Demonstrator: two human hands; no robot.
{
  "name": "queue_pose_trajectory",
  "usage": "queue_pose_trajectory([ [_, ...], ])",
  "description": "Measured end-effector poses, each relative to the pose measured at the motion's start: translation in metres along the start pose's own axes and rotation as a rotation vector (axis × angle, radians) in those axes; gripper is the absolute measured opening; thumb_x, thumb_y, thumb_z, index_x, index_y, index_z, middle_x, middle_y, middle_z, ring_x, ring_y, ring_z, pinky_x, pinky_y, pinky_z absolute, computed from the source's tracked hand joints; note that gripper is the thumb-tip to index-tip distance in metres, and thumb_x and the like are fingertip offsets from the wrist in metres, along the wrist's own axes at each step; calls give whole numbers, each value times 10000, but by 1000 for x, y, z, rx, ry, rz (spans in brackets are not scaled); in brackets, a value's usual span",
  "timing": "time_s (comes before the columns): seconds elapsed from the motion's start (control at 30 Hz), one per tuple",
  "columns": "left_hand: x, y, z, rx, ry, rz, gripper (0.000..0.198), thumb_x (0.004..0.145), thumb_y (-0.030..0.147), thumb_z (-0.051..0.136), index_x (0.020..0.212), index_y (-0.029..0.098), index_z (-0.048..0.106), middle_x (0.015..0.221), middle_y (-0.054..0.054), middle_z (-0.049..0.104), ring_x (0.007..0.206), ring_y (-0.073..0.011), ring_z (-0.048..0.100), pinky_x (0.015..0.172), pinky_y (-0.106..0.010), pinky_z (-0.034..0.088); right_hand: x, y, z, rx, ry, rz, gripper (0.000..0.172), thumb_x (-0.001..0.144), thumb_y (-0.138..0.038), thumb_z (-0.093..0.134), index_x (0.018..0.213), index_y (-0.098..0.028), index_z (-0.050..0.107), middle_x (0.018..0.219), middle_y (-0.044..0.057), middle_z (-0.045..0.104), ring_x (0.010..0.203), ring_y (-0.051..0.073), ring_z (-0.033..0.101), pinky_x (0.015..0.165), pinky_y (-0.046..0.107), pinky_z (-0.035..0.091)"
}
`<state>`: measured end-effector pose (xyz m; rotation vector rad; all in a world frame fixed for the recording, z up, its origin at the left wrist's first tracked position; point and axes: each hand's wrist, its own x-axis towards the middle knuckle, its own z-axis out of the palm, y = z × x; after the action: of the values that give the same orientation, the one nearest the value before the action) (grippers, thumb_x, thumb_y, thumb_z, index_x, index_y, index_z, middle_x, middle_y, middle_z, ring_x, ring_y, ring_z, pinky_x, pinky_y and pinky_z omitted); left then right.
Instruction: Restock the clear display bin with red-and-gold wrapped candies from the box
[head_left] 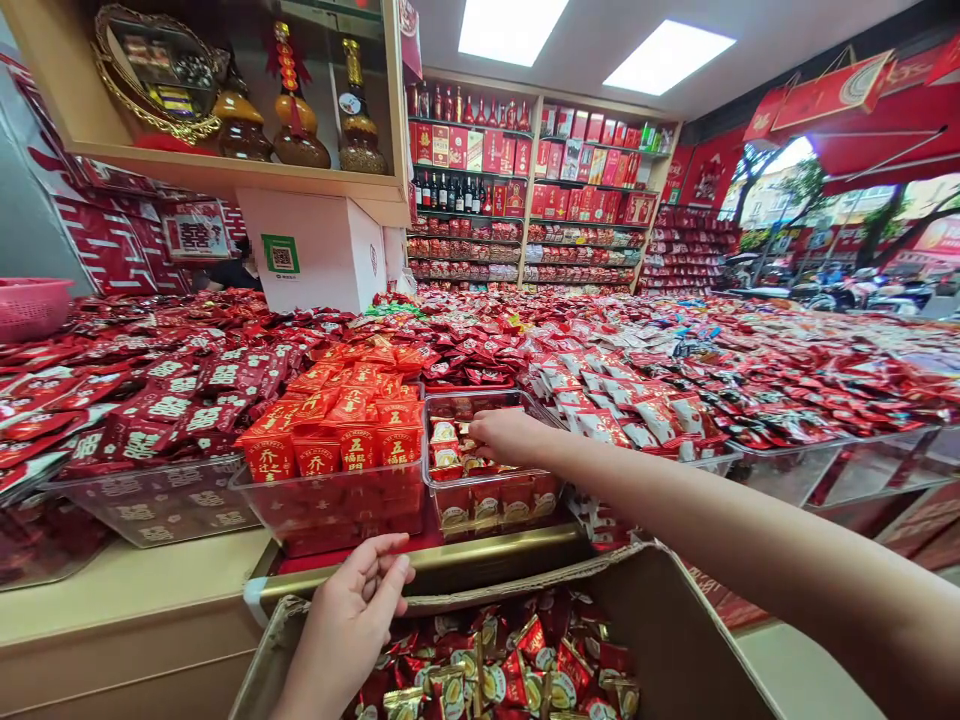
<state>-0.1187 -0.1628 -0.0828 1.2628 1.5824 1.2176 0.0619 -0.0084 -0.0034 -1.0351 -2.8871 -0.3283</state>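
Observation:
My right hand (504, 438) reaches into a clear plastic bin (491, 482) holding rows of small red and gold wrapped candies (448, 436). Its fingers point down and are pressed together at the candies; what they hold, if anything, is hidden. Above the left rim of an open cardboard box (667, 610) is my left hand (371, 580), fingers curled with gaps between them and nothing visible in them. Loose red and gold candies (495, 665) fill the bottom of the box.
Left of the bin stands a clear bin of bright red packets (352, 420), then one of dark red packets (187, 400). White and red packets (630, 400) lie to the right. A display shelf (240, 180) overhangs at upper left.

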Motion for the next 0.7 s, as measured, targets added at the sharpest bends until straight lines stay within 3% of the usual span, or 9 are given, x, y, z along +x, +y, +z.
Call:
queue_pose_trajectory([
  [0.13, 0, 0, 1, -7, 32, 9, 373, 642, 429, 556, 923, 185, 542, 675, -29, 628, 482, -128, 530, 333, -171, 351, 4, 2, 2, 36, -134, -27, 171, 664, -159, 526, 785, -144, 645, 891, 79, 618, 803, 178, 568, 654, 214, 396],
  [0.27, 0, 1, 0, -3, 19, -6, 375, 633, 434, 558, 912, 183, 548, 677, -34, 630, 487, -136, 540, 332, -177, 355, 8, 5, 4, 69, -218, 9, 282, 659, -89, 487, 861, -183, 660, 872, 55, 641, 801, 162, 580, 665, 198, 397],
  [0.37, 1, 1, -1, 5, 4, -14, 382, 629, 434, 562, 916, 181, 545, 693, -39, 633, 501, -141, 547, 336, -181, 366, 10, 7, 4, 83, -220, 61, 347, 681, -73, 445, 941, -192, 640, 901, 56, 643, 805, 165, 584, 654, 206, 399],
  [0.7, 2, 1, -1, 20, 8, -15, 399, 629, 442, 576, 923, 175, 536, 710, -36, 623, 499, -136, 549, 343, -183, 378, 20, 1, -1, 151, -180, 58, 284, 698, -97, 468, 897, -174, 655, 862, 40, 654, 778, 148, 585, 617, 192, 385],
])
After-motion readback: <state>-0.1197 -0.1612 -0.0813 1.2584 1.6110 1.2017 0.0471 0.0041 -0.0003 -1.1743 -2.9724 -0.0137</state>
